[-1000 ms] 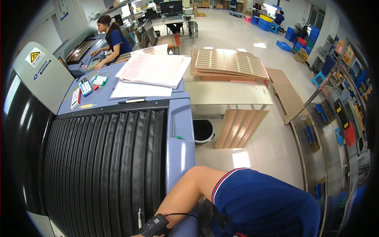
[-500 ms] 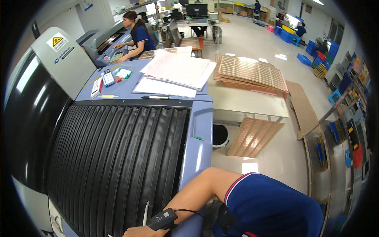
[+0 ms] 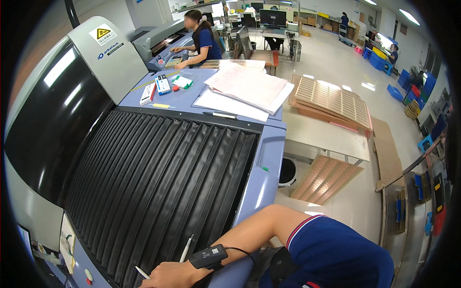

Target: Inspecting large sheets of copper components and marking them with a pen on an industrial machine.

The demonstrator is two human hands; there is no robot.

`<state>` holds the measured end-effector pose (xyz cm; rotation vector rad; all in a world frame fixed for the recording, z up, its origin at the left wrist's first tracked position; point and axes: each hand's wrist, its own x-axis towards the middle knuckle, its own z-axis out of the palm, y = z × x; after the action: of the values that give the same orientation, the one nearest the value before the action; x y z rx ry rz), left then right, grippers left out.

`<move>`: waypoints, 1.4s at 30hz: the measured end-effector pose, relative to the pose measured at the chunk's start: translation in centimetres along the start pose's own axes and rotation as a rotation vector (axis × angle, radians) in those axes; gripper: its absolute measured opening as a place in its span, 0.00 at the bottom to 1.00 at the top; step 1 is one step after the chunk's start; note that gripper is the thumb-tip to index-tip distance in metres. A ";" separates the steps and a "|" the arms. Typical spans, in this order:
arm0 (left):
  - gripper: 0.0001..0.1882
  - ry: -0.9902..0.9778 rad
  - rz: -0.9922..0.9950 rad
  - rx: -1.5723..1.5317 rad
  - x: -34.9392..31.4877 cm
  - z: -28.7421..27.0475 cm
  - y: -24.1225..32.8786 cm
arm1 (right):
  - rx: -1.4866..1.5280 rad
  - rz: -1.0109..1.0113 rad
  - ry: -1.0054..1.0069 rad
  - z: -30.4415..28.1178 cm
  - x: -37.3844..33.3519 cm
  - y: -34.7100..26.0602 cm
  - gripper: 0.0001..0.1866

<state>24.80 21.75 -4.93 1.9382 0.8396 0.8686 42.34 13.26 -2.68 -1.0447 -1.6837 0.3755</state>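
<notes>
My right hand [image 3: 173, 275] is at the lower edge, over the near part of the pleated black bellows cover [image 3: 163, 182]. Its fingers look curled, though they are partly cut off by the picture's edge. A slim white pen-like stick [image 3: 186, 248] juts from the far side of the hand. Another white tip [image 3: 142, 272] shows at the finger side; whether both belong to one tool I cannot tell. A black device [image 3: 209, 257] with a cable is strapped to the wrist. My left hand is out of view.
Papers [image 3: 247, 89], a pen [image 3: 220, 115] and small boxes [image 3: 163, 84] lie on the blue machine's top [image 3: 192, 79]. Copper-coloured panels [image 3: 331, 101] are stacked on a side table [image 3: 326, 137]; another panel [image 3: 326, 178] leans below. A co-worker [image 3: 204, 43] works at a machine beyond.
The view has shifted, so the machine and room appear farther right. My right hand sits slightly higher and farther right in the picture, the white stick moving with it.
</notes>
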 end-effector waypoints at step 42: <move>0.08 -0.044 0.010 -0.120 0.0 -0.3 -1.0 | 0.212 0.005 0.070 0.7 0.0 0.3 0.11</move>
<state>24.34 22.26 -5.69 1.8513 0.7360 0.8594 41.88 13.60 -3.17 -0.8952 -1.5422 0.5040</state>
